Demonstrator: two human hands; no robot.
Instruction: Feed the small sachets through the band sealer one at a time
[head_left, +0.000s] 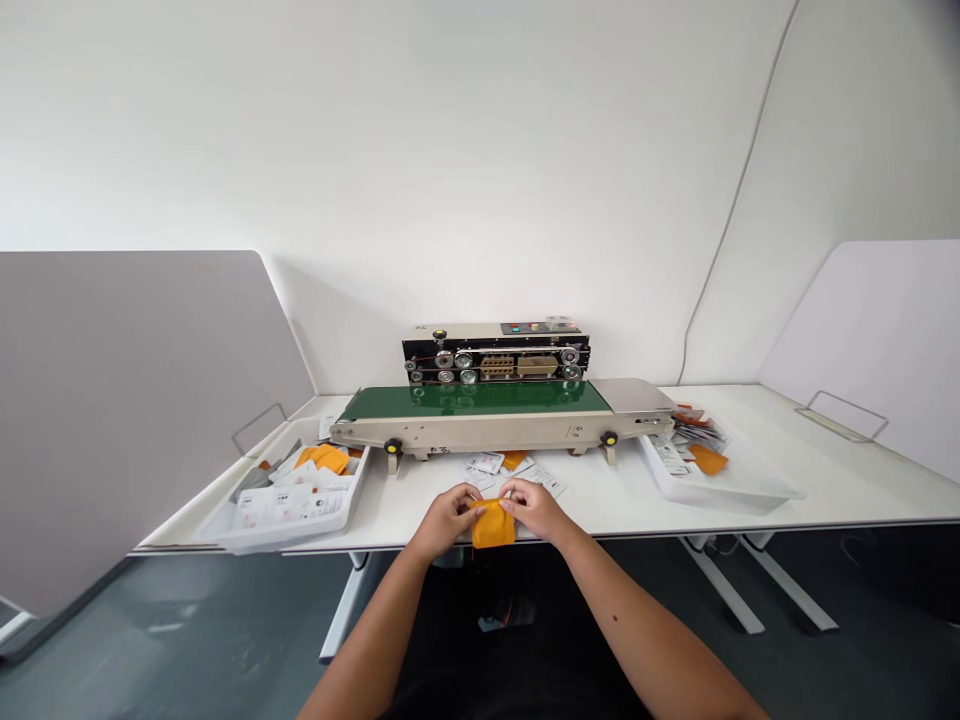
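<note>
An orange pouch [493, 525] hangs at the table's front edge, held by its upper corners. My left hand [450, 520] pinches the pouch's top left corner, and my right hand [534, 507] grips the top right one. Just beyond my hands, several white printed packets [485, 463] and another orange packet [514, 459] lie on the white table [412, 492]. Behind them stands a band sealing machine [495, 350] with a green conveyor belt [480, 400]. What the pouch contains cannot be seen.
At the left, a white plastic tray [281, 530] holds white and orange packets. A second white tray [735, 492] at the right has grey, white and orange packets. Grey partition panels [150, 400] flank the table. A cable [739, 190] runs down the wall.
</note>
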